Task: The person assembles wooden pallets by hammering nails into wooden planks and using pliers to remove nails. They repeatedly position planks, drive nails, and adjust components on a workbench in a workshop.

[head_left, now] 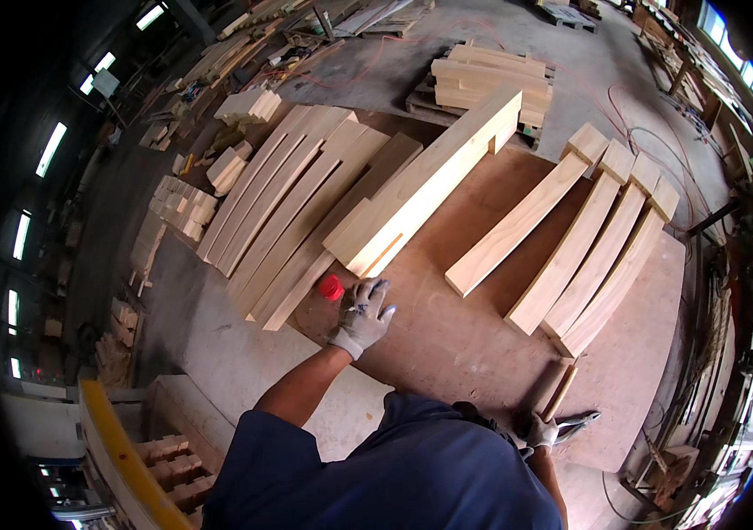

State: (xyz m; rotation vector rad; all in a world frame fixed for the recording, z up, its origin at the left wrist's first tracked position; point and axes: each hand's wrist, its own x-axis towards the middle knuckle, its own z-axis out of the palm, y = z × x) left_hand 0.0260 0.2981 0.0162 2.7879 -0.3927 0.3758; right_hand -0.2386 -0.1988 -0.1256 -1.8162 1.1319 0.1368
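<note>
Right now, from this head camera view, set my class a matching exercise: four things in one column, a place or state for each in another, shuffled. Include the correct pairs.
Things:
1. left hand
2. right hand
3. long slotted beam
4. yellow curved strip

Places or states:
A. between left boards and right boards
B. gloved, at a wooden handle
C. in the lower left of the view
D. gloved, fingers spread, near a red object

Pairs: 1-D, 2-B, 3-A, 4-C
</note>
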